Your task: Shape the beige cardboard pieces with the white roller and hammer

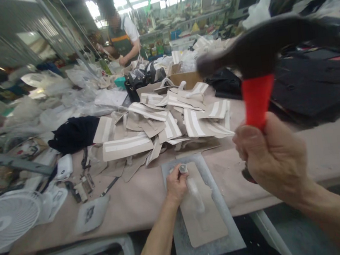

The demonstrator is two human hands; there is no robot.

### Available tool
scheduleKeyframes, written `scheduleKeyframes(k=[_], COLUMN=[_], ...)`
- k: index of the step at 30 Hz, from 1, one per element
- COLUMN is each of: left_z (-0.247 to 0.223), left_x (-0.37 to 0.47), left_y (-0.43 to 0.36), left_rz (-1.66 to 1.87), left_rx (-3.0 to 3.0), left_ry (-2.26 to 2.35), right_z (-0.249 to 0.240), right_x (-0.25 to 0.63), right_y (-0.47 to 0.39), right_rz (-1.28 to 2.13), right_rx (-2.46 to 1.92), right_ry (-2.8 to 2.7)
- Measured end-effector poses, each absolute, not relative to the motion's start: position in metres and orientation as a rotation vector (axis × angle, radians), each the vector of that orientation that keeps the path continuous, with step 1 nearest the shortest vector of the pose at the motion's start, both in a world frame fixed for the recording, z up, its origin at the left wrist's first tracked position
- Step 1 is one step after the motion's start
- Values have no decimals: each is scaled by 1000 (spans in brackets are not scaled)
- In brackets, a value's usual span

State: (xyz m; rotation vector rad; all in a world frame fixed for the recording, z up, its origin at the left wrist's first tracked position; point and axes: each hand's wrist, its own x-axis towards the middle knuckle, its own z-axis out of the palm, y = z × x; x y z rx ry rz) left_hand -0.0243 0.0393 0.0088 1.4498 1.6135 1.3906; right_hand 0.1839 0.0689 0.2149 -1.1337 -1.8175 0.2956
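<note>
My right hand grips a hammer by its red and black handle, raised at the right with its dark head up. Pinched in my left hand is a small metal punch, standing on the top end of a flat beige piece. That piece has a whitish translucent strip on it and lies on a grey metal plate, which overhangs the table's front edge.
Beyond the plate lies a pile of beige pieces with white strips. Black pieces are stacked at the right. At the left are a white fan, small tools and a grey-rimmed bin. A person stands across the table.
</note>
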Motion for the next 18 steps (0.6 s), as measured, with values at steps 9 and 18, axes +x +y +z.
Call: scheduleKeyframes(k=[9,18], left_z=[7,10], left_x=[-23,-24], left_y=[39,38], left_rz=[1407,1409], left_rx=[1446,1367], left_ry=[1595,1569], right_z=[118,62], right_x=[208,241], right_y=[61,83], right_rz=[359,258], right_rx=[-1505,-1940], right_ry=[-2699,-2447])
